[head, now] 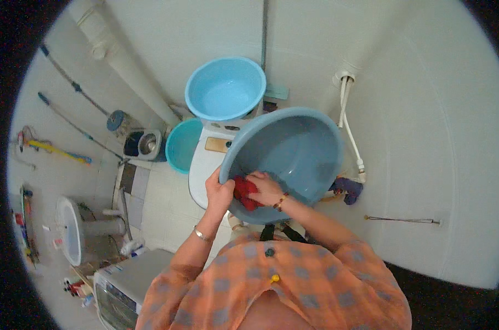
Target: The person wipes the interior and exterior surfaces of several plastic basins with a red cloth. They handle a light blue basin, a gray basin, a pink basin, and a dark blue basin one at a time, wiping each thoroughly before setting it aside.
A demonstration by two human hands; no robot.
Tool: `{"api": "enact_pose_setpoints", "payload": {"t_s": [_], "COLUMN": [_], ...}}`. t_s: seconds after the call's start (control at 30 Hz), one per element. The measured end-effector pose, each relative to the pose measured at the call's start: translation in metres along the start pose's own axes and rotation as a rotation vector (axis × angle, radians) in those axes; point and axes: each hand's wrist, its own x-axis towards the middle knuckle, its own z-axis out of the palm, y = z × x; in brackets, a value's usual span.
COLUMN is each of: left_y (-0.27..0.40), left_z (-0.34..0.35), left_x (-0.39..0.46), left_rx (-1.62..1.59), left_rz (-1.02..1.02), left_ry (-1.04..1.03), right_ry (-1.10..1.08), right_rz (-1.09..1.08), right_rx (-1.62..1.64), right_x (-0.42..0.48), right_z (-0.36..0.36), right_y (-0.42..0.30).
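Note:
A large blue-grey plastic basin [299, 148] is tilted in front of me, above the white toilet's closed lid [197, 177]. My left hand [219, 190] grips the basin's near left rim, with the thumb over the edge. Inside the basin, my right hand [266, 189] presses on a bunched red cloth [247, 194] against the lower left wall; its fingers lie on the cloth and are partly hidden. Whether they are closed around it is not clear. The basin's underside and what supports it are out of sight.
A light blue basin [226, 93] sits on the toilet tank behind. On the floor to the left stand a turquoise basin [183, 144] and a mop bucket [144, 144]. White pipes [348, 123] and a purple cloth [350, 189] are at right. A washing machine [129, 280] is lower left.

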Motion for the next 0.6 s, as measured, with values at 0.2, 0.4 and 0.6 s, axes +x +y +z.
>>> {"api": "enact_pose_setpoints", "payload": {"t_s": [0.2,0.4,0.6], "left_y": [-0.006,-0.004,-0.029], "left_z": [-0.017,-0.009,0.006], "left_x": [0.003,0.008,0.008], "left_rx": [0.053,0.088,0.033], "left_rz": [-0.137,-0.039,0.046], "left_ry": [0.024,0.012,-0.058], "right_ry": [0.085,0.696,0.473], "right_rz": [0.364,0.136,0.014], "right_rx": [1.239,1.086,0.326], "right_x": [-0.036,-0.055,-0.030], "right_z": [-0.062,-0.082,-0.107], "right_y": [0.028,0.038,-0.060]}}
